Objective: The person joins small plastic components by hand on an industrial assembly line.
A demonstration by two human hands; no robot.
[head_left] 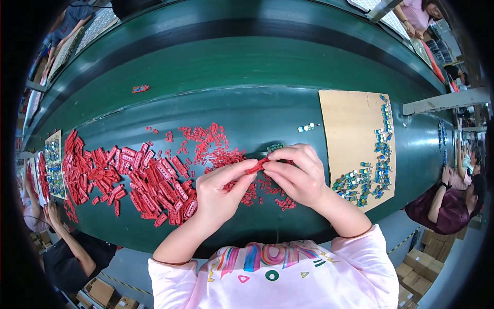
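We hold a small red clip (256, 166) between both hands above the green worktop (257, 108); our left hand (221, 193) and right hand (298, 175) have their fingers pinched shut on its two ends. It is a short, flat plastic piece. Red pieces (149, 180) lie heaped left; a card (350, 123) with blue-green parts (370, 172) lies right.
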